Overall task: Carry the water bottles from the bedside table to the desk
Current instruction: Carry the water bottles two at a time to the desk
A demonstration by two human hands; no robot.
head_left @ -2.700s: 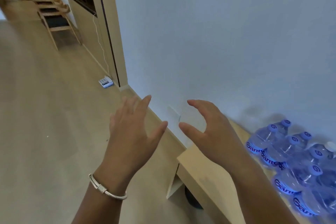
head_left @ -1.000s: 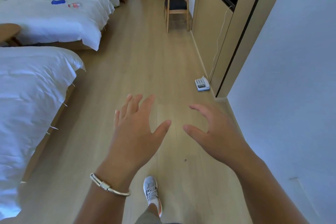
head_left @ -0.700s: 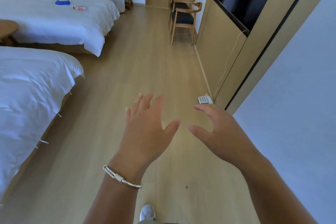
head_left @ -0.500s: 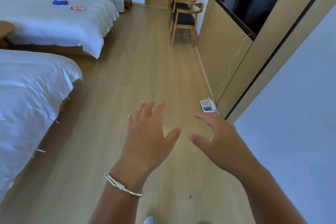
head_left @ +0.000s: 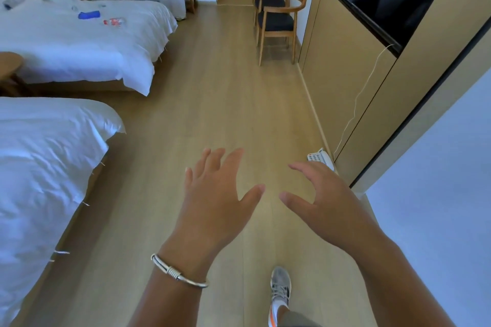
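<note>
left hand (head_left: 212,202): empty, fingers spread, held out over floor (head_left: 225,93)
right hand (head_left: 326,204): empty, fingers loosely bent, nothing held
bottles: none in view
beds (head_left: 47,156): two, at left
phone (head_left: 320,158): on floor by wall, just beyond right hand
shoe (head_left: 280,288): on floor below hands

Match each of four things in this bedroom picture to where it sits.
Things:
1. small blue object
2. white desk telephone
3. silver metal bracelet
4. wooden chair with dark seat

Places:
A. on the floor by the wall panel
B. on the far white bed
C. on the left hand's wrist
D. standing against the right wall

Pairs: 1-B, 2-A, 3-C, 4-D
</note>
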